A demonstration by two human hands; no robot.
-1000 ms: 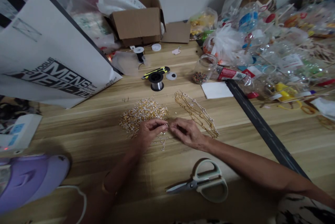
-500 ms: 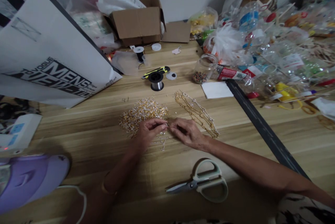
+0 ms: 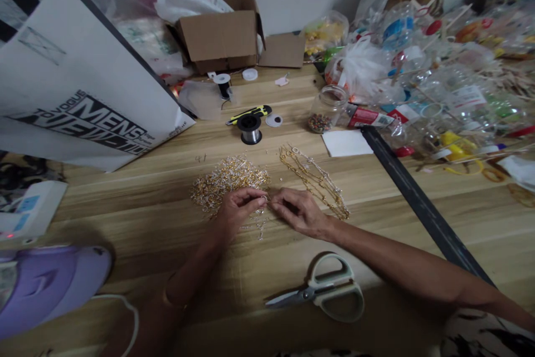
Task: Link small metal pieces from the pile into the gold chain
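Note:
My left hand (image 3: 236,211) pinches a small silver ring (image 3: 264,198) between thumb and forefinger. Close against it, my right hand (image 3: 301,212) is closed, its fingertips pressed together at the ring's other side; what they grip is too small to make out. Below the fingertips, a short silver chain (image 3: 261,229) lies on the wooden table (image 3: 234,290). A heap of gold and silver jewellery links (image 3: 229,176) spreads just behind my left hand. Beyond my right hand lie several gold and silver chains (image 3: 317,181) in long strands.
Scissors (image 3: 330,287) lie at the front. Behind the heap are a wire spool (image 3: 251,130), a yellow-black utility knife (image 3: 251,113) and a jar of beads (image 3: 327,109). A white bag (image 3: 83,78) and purple appliance (image 3: 54,290) stand left; plastic bottles (image 3: 463,95) crowd the right.

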